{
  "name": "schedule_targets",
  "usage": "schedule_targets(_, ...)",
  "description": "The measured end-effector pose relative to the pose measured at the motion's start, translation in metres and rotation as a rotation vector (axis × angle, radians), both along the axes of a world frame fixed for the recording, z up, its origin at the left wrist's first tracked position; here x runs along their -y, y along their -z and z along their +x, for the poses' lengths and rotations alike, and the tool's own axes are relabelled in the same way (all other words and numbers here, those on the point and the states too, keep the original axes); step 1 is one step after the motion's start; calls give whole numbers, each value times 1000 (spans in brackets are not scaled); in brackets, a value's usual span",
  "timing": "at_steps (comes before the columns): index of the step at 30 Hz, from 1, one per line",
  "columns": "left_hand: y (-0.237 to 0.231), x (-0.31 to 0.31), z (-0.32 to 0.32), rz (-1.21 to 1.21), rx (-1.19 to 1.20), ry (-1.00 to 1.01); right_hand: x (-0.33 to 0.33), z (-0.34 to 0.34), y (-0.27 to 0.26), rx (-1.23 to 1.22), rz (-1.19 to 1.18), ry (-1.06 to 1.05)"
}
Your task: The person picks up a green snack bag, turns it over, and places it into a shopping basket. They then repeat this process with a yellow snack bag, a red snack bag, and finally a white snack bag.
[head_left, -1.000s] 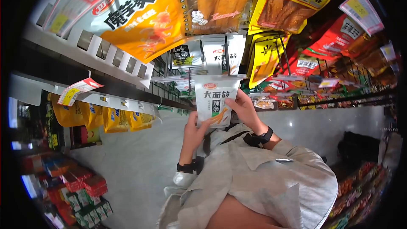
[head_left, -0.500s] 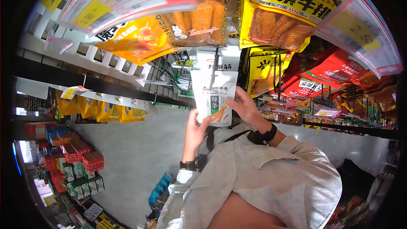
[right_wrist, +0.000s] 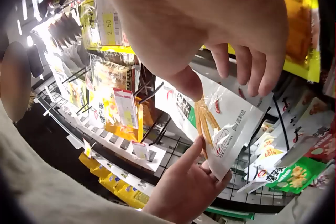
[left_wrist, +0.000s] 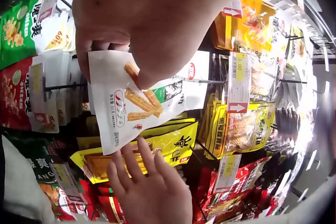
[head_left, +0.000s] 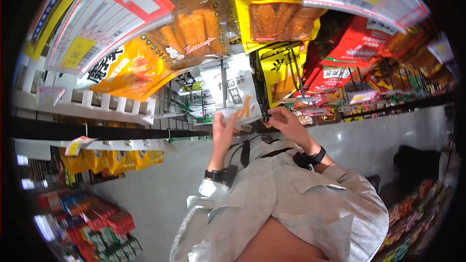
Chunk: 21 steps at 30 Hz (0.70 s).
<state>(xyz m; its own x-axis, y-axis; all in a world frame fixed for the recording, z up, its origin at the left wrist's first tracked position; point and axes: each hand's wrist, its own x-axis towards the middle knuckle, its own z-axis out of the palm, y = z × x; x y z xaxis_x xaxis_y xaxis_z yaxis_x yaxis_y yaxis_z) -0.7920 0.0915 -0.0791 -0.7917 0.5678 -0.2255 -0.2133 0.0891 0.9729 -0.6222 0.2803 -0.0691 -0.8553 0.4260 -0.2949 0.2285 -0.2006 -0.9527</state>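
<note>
A white snack packet [head_left: 246, 85] printed with orange strips and black characters hangs at a metal display prong [head_left: 224, 85], which overlaps its front in the head view. My left hand [head_left: 223, 135] pinches the packet's lower edge, thumb on the printed face in the left wrist view. Just right of the packet, my right hand [head_left: 291, 127] has loosely bent fingers and holds nothing. From the right wrist camera, the right thumb [right_wrist: 184, 83] overlaps the packet's face, while the left hand [right_wrist: 184, 190] grips its bottom corner.
Yellow packets [head_left: 281, 75] hang right of the prong, red packets [head_left: 357, 43] beyond them. Large price tags [head_left: 109, 19] jut out at upper left and upper right. An orange packet [head_left: 138, 70] hangs on the left over a white slotted rail [head_left: 109, 102]. Stacked boxes [head_left: 109, 223] stand low left.
The packet has moved up and away from my body, toward the prong. My right hand has let go of it and moved right; my left hand still pinches it. The head view has shifted.
</note>
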Motion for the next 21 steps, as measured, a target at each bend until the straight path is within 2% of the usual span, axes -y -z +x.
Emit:
schedule_targets(2,-2,-2,-16,25,-16,70,11,15,1,0,38,80)
schedule_targets(4,23,0,-32,138,-119,145,22,32,22,-63,49,118)
schedule_targets(5,12,6,-33,-23,-170,192,31,39,29,-94,50,165)
schedule_targets(8,26,28,-37,-89,-343,245,58,68,62,-7,84,317)
schedule_targets(9,20,36,-34,-86,-336,260,69,80,74,28,59,379)
schedule_targets(11,41,62,-34,-60,-301,332,95,112,121,172,29,525)
schedule_targets(13,55,90,-25,-37,-219,384,131,158,193,393,114,615)
schedule_targets(14,62,106,-25,-44,-66,376,157,184,226,535,181,623)
schedule_targets(16,83,138,-26,-63,238,352,224,233,260,734,-97,620)
schedule_targets(17,103,157,-30,-100,402,286,266,295,321,697,149,306)
schedule_targets(18,133,179,-39,-61,703,173,307,353,379,615,422,56)
schedule_targets(20,207,225,-58,11,1293,-79,372,370,327,917,281,-21)
schedule_targets(21,240,249,-59,-50,1321,-241,399,375,310,1029,255,-87)
